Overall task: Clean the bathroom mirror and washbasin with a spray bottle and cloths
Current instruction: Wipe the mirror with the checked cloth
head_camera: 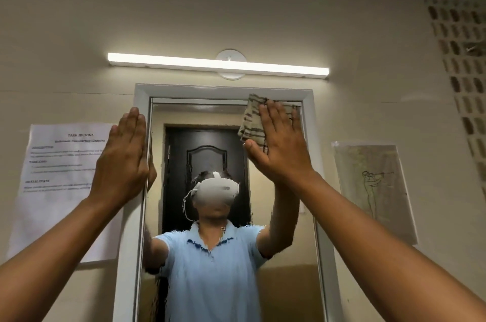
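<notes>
Cloth (253, 122) pressed flat on mirror (210, 282); sheet (56, 169) "TASK ID:3062".

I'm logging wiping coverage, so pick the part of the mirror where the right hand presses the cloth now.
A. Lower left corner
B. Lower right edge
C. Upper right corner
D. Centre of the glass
C: the right hand lies flat on the striped cloth against the mirror just under the frame's top right corner.

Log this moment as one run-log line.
phase: wiping mirror top | right hand: flat, pressing striped cloth on the glass, upper right | left hand: flat on white frame, left side | spray bottle, washbasin: out of view
</notes>
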`<state>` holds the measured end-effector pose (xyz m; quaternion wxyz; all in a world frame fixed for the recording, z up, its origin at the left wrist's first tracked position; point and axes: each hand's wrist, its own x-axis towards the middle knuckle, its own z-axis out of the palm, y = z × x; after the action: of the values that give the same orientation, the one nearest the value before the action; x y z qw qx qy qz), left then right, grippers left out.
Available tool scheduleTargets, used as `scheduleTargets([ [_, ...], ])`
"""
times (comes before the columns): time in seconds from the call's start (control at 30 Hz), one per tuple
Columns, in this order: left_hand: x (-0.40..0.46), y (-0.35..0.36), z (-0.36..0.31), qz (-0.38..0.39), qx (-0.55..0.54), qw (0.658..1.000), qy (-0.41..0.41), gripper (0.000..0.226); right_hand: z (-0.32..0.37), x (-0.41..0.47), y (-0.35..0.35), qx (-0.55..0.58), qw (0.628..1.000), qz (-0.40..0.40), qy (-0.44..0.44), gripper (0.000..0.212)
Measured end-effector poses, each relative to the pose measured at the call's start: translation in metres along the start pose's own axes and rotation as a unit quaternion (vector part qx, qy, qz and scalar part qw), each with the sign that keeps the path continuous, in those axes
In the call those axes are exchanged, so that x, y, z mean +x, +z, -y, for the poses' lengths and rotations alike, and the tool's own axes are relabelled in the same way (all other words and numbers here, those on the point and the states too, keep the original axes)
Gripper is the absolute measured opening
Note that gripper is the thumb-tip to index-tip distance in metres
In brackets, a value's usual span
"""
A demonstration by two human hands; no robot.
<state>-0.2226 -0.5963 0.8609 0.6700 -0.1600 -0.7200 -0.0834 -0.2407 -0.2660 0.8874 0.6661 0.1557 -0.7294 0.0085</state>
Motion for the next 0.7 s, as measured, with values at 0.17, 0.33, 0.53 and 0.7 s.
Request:
scheduleTargets([
  [0.17,-0.002,-0.003,0.002,0.017,0.029,0.999,0.011,0.072,-0.012,-0.024,-0.001,0.005,0.999,-0.009,0.047,0.079],
  [0.33,-0.013,-0.006,0.004,0.032,0.040,0.998,0.027,0.068,0.005,-0.074,0.002,0.012,0.997,-0.005,0.082,0.080],
  [0.53,-0.026,-0.010,0.008,0.044,0.046,0.997,0.036,0.065,0.020,-0.152,0.003,0.012,0.997,0.023,0.069,0.083],
  [0.7,-0.028,-0.008,0.007,0.045,0.045,0.997,0.032,0.066,0.022,-0.141,0.006,0.018,0.993,0.030,0.110,0.072],
])
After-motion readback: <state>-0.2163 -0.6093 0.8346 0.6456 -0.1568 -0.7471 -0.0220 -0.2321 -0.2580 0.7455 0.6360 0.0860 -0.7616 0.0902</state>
